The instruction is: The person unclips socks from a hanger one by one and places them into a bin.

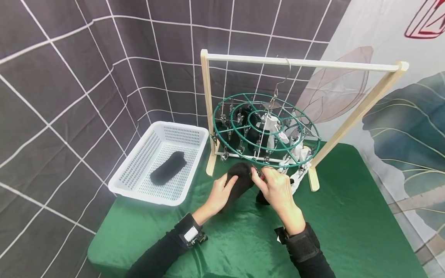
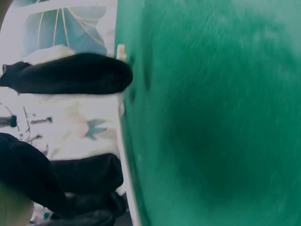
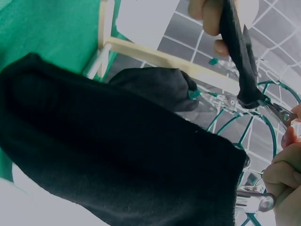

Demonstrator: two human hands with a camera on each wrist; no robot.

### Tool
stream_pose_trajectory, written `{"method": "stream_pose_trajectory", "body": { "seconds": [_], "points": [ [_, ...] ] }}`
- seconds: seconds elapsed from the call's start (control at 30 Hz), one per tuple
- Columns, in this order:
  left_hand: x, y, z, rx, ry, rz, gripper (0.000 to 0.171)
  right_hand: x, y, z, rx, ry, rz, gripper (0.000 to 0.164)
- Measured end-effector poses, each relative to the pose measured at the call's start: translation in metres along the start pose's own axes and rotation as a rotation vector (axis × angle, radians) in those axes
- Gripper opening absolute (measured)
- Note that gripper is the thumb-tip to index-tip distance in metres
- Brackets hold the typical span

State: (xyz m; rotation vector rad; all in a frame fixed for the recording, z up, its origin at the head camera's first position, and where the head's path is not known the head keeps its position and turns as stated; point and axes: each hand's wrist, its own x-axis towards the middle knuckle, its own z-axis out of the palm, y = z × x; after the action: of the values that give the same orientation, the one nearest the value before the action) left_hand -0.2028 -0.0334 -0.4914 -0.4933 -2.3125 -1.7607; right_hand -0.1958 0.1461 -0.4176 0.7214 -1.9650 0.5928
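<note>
My left hand (image 1: 221,193) grips a black sock (image 1: 241,184) by its upper part, in front of the round green hanger (image 1: 257,157). At the hanger's near rim my right hand (image 1: 279,189) pinches a metal clip (image 3: 281,112) between thumb and fingers. In the right wrist view the clip's tip meets the edge of the held sock (image 3: 240,59). Another black sock (image 3: 113,146) fills that view's foreground, close to a second metal clip (image 3: 254,200). The left wrist view shows a black sock (image 2: 70,74) hanging past the held one, and only a blurred bit of my left hand.
A white perforated basket (image 1: 146,195) stands at the left with a dark sock (image 1: 168,168) inside. The hanger hooks over the white bar (image 1: 243,58) of a wooden stand (image 1: 361,116). Black and white pieces (image 1: 271,123) hang from it. Green cloth (image 1: 347,227) covers the table.
</note>
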Motion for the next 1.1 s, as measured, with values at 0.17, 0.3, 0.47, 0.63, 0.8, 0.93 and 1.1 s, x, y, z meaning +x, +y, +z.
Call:
{"method": "stream_pose_trajectory", "body": {
  "seconds": [0.17, 0.3, 0.47, 0.63, 0.8, 0.93, 1.1],
  "points": [
    [0.008, 0.002, -0.017, 0.128, -0.010, 0.054, 0.029, 0.002, -0.001, 0.000, 0.007, 0.025, 0.003, 0.036],
    [0.012, 0.003, -0.030, 0.194, -0.036, 0.026, 0.029, 0.003, -0.001, -0.002, 0.003, 0.041, 0.011, 0.037],
    [0.016, 0.008, -0.048, 0.281, -0.066, 0.038, 0.030, 0.003, -0.001, -0.003, 0.003, 0.026, 0.021, 0.038],
    [0.027, 0.014, -0.071, 0.437, -0.105, 0.121, 0.025, 0.002, 0.000, -0.002, 0.001, 0.029, 0.010, 0.037],
    [0.040, 0.013, -0.100, 0.506, -0.220, 0.092, 0.015, 0.003, 0.000, 0.000, 0.006, 0.040, -0.006, 0.035],
    [0.052, 0.009, -0.125, 0.612, -0.344, 0.014, 0.021, 0.003, 0.000, 0.001, 0.010, 0.038, -0.018, 0.034],
    [0.067, 0.002, -0.152, 0.707, -0.398, -0.065, 0.031, 0.003, -0.002, 0.001, 0.002, 0.026, -0.023, 0.034]
  ]
}}
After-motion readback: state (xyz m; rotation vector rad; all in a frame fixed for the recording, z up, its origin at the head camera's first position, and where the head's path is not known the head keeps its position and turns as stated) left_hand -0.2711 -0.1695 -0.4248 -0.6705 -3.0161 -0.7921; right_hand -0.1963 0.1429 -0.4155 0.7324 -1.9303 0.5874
